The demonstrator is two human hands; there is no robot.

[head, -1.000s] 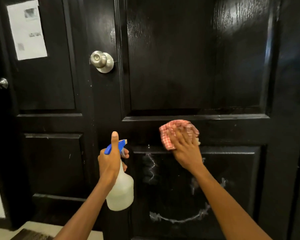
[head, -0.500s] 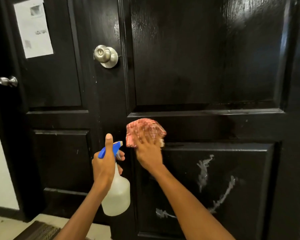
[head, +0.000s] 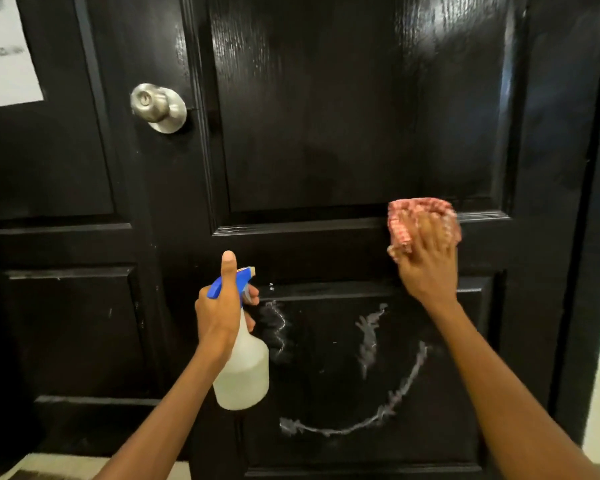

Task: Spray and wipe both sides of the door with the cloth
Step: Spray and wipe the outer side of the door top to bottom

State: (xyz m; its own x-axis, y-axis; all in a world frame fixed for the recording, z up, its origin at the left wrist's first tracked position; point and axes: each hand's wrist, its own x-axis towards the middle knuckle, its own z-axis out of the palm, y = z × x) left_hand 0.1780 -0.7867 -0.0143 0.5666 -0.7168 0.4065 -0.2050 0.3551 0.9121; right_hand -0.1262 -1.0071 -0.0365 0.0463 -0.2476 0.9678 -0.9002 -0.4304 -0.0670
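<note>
A person's right hand [head: 426, 268] presses a bunched red checked cloth [head: 421, 220] flat-fingered against the black door [head: 309, 116] to wipe its middle rail, while the left hand [head: 219, 306] grips a spray bottle [head: 243, 368] ready, foam streaks [head: 368, 337] waiting below.

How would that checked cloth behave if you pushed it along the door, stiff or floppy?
Probably floppy: the cloth bunches in soft folds under the right hand. It likely weighs little, since flat fingers alone pin it against the door. It may slide easily there, as the glossy panel looks smooth.
</note>
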